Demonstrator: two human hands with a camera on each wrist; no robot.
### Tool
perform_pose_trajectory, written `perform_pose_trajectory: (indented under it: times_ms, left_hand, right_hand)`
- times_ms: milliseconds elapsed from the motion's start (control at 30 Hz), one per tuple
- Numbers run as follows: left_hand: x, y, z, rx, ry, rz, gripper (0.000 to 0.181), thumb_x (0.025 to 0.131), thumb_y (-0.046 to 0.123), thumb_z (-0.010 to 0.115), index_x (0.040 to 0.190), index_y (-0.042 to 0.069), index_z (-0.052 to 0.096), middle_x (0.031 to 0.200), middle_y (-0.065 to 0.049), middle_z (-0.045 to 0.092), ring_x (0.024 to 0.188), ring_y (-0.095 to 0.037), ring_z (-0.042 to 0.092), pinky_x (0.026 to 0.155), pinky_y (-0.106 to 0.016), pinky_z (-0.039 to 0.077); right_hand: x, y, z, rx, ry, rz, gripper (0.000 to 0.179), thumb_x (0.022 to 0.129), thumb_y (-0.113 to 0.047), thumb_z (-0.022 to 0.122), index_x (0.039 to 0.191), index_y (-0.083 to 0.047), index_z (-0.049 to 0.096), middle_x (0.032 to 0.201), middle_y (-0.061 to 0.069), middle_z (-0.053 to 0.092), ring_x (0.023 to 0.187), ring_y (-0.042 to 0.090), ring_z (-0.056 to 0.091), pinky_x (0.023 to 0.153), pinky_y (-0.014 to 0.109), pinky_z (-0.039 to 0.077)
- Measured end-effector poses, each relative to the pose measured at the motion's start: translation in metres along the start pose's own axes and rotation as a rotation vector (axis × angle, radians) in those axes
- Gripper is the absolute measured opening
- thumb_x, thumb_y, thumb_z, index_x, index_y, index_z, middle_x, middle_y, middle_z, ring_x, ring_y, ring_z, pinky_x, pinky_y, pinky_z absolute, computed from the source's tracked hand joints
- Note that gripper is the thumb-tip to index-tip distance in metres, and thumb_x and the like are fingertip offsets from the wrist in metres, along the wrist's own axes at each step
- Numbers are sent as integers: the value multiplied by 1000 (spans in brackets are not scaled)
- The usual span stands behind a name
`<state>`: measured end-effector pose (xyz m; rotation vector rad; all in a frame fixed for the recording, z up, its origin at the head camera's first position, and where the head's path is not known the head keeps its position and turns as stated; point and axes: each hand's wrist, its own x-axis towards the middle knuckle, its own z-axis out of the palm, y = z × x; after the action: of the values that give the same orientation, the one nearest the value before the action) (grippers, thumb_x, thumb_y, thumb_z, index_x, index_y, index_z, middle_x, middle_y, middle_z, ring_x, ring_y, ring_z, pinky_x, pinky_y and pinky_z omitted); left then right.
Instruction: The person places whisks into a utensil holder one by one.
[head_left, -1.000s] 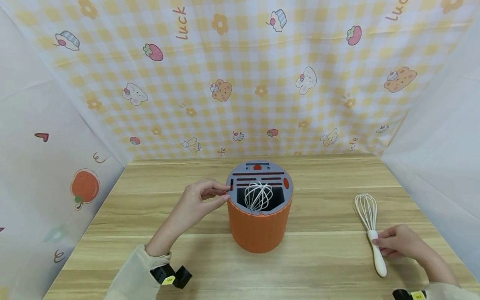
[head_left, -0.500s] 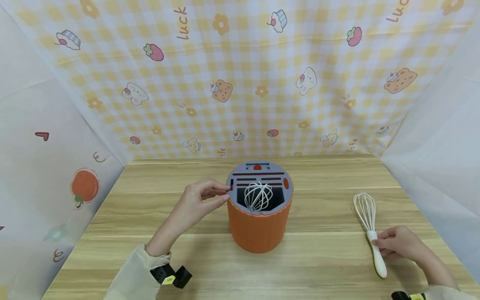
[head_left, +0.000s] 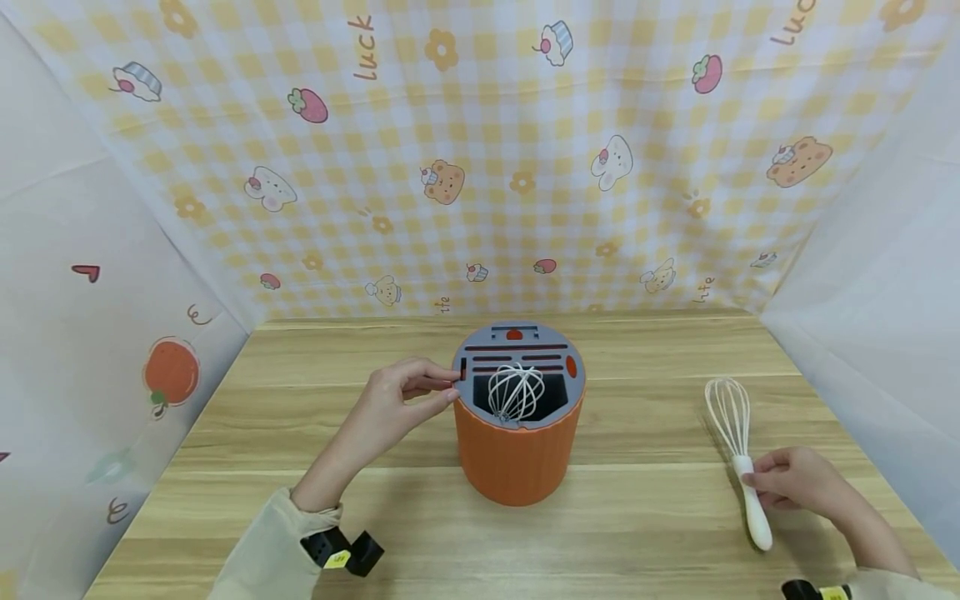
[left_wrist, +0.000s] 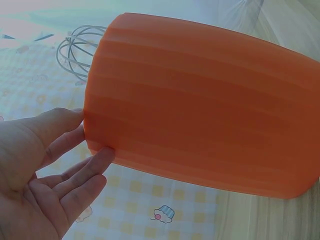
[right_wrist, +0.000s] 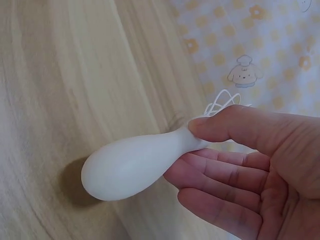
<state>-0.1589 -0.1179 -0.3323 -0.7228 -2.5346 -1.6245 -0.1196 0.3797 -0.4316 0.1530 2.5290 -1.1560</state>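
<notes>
An orange utensil holder (head_left: 517, 467) with a slotted grey top stands in the middle of the table. From its large black opening juts the wire head of a small whisk (head_left: 517, 393); the rest is hidden inside. My left hand (head_left: 397, 396) touches the holder's left rim with thumb and fingertips, fingers fairly straight in the left wrist view. At the right, my right hand (head_left: 802, 483) pinches a white whisk (head_left: 752, 508) between thumb and fingers near the top of its handle. Its wires point away from me, and a shadow lies beside the rounded handle end (right_wrist: 125, 167).
The wooden table (head_left: 637, 533) ends at a yellow checked cloth (head_left: 525, 217) hanging behind. White sheets (head_left: 892, 250) close off both sides. Between the holder and the right hand lies a wide stretch of bare wood.
The whisk in my right hand has shifted slightly up and left in the head view, and its shadow shows more. My left hand and the holder have stayed in place.
</notes>
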Motion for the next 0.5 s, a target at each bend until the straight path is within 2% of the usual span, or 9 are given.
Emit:
perform_pose_trajectory:
  times_ms: [133,500]
  left_hand:
    - [0,0,0,-2,1,5,17,82,14,70,99,8,68,99,-2,65,93,-14,62,80,-29,52]
    - [-2,0,1,1,4,2,17,82,13,70,99,8,68,99,-2,65,92,-14,62,80,-28,52]
  right_hand:
    - [-2,-8,-1,5,-1,-51,37,86,-11,63,97,23,52,79,13,66,66,20,63,59,30,55]
    - [-11,-41,-3,-29,21,-124,36,87,-12,63,100,20,54,83,13,66,66,18,63,62,31,55]
